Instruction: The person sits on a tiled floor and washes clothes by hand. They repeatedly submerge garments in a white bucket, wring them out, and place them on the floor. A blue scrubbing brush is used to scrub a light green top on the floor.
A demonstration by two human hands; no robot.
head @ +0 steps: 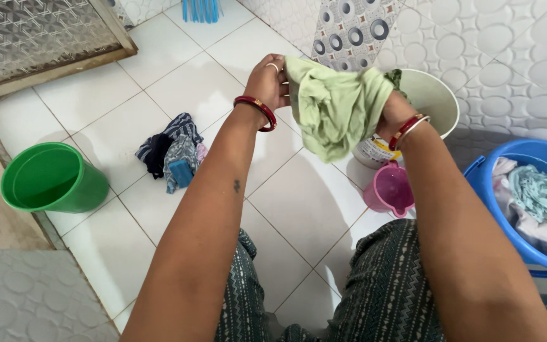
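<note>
Both hands are gripping 1 pale green cloth (333, 107), bunched and held up over the floor (178, 82), in front of the white bucket (438, 95). Left hand (267, 81) is closing on the cloth's left edge w/ fingers pinched; right hand (392, 107) is mostly hidden under the fabric but is clearly clutching it too. Progress, judging by the layout: washing looks partway. 1 blue tub (485, 177) at the floor's right edge is holding several wet pieces, prob. done, while 1 small pile of dark clothes (169, 149) w/ 1 blue brush (182, 172) is lying mid-floor, seemingly waiting. Also 1 green bucket (52, 180) sitting at the left edge, looking empty, 1 pink mug (390, 190) just below the white bucket, 1 blue broom (201, 9) at the top edge.
</note>
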